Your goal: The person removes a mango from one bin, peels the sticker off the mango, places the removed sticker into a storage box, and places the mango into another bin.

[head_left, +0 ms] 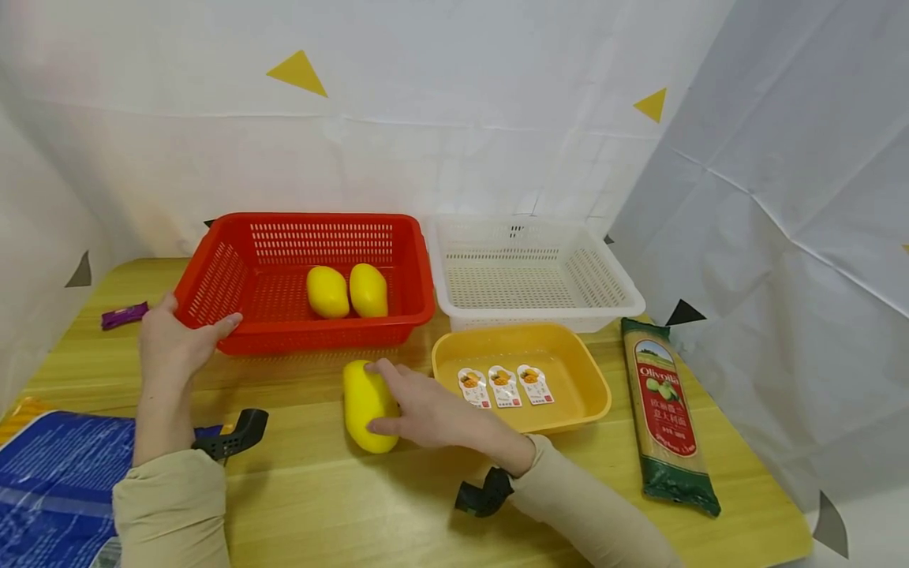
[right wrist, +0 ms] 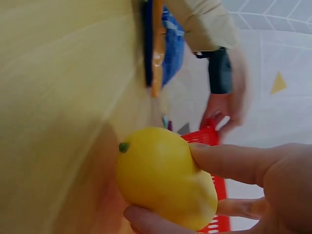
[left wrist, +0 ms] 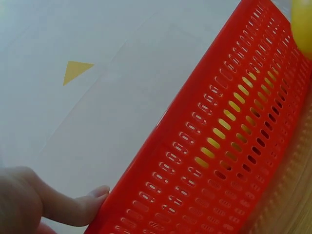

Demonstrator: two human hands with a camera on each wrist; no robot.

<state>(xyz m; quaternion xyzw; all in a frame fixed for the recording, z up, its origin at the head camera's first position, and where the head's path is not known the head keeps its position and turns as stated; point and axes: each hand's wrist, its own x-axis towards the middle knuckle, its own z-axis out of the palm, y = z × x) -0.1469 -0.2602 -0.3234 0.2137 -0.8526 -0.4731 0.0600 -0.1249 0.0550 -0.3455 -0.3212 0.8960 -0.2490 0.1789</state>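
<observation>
A yellow mango with a small green stem end is gripped between the thumb and fingers of my right hand, in front of the red basket. The right wrist view shows the same mango close up, the fingers spread around its sides. At the red basket's front left corner, my left hand holds the rim with the thumb over the front edge. Two more mangoes, a left one and a right one, lie inside that basket, side by side near its front wall.
Right of the red basket stands a white basket. Before it, a yellow tray holds three mango stickers. A spaghetti pack lies at the right, a blue bag at the front left, and a small purple packet at the far left.
</observation>
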